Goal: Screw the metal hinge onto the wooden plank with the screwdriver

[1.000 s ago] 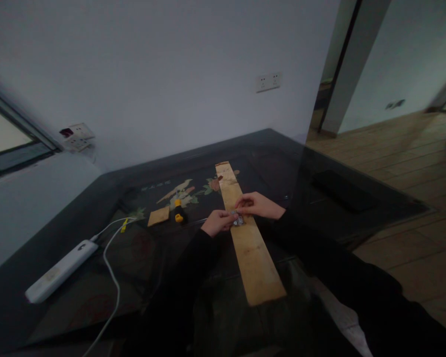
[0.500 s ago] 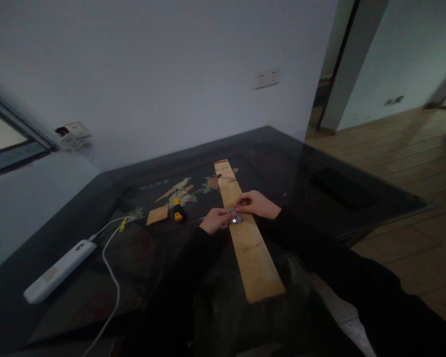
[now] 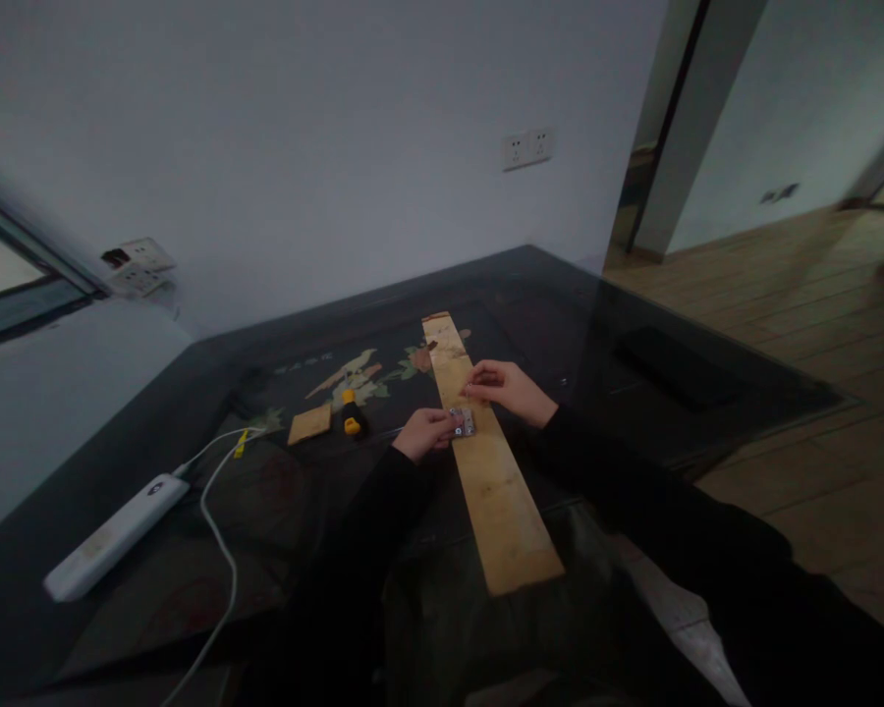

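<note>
Dim glass tabletop [image 3: 634, 324] bears a long pale wooden plank [image 3: 497, 491]. Left hand [image 3: 425, 432] pinches a small silvery hinge [image 3: 463, 422] flat on it; right hand [image 3: 505, 385], fingers curled, perhaps holds a screw. Yellow-black tool [image 3: 352, 416] lies nearby

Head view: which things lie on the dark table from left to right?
White power strip → small wood piece → yellow-and-black tool → left hand → metal hinge → right hand.

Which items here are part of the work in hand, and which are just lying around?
In hand:
- wooden plank
- metal hinge, held on the plank by the left hand
- right hand, fingertips pinched just above the plank

Lying about:
- yellow-and-black tool
- small wood piece
- white power strip
</note>
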Demonstrator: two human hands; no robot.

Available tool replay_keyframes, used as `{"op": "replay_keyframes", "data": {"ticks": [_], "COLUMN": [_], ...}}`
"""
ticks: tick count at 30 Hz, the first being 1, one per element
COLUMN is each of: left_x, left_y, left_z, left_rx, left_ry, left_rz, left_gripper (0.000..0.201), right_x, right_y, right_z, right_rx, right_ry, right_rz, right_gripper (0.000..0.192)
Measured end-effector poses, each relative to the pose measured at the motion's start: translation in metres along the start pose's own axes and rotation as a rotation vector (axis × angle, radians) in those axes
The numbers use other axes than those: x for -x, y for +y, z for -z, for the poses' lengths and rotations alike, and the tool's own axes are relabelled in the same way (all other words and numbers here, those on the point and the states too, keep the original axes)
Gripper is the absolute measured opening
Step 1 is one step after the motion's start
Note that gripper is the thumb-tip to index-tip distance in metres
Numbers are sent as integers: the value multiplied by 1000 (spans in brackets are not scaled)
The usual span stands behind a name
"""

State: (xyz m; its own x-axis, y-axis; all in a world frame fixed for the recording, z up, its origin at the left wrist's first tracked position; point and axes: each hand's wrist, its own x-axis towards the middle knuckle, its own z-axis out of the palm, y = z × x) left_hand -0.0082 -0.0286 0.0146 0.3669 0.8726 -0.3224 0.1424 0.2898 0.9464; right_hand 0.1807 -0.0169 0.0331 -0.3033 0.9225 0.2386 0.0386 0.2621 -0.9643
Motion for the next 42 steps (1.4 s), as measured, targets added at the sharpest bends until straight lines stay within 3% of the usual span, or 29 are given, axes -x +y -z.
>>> {"op": "replay_keyframes", "data": {"ticks": [3,8,16,19,24,30,35,39,42], "left_x": [0,0,-2,-3,-2,-1,1,2,1], "left_y": [0,-1,-3,-2,-1,0,1,0,-1], "left_z": [0,0,2,2,1,-1,-3,-2,-1], "left_rx": [9,15,33,38,39,9,-20,-12,-29], "left_ry": [1,-3,-20,-28,-36,-20,0,-13,-4], "left_rz": [7,3,-17,-23,-18,-33,-20,-21,-18], "left_gripper": [47,47,49,50,48,46,46,45,45], "right_x": [-1,1,6,6,6,7,5,4,3], "right_y": [4,7,-2,-1,2,4,0,4,7], "right_z": [2,3,3,1,-2,-4,-5,-5,-4], "right_rx": [-218,-202,194,222,205,111,43,-168,-265], "right_ry": [-11,-162,-424,-462,-422,-428,-291,-159,-175], "right_rz": [-165,-297,-49,-12,5,-35,-69,-199,-291], "right_gripper": [21,21,33,26,18,23,27,29,27]}}
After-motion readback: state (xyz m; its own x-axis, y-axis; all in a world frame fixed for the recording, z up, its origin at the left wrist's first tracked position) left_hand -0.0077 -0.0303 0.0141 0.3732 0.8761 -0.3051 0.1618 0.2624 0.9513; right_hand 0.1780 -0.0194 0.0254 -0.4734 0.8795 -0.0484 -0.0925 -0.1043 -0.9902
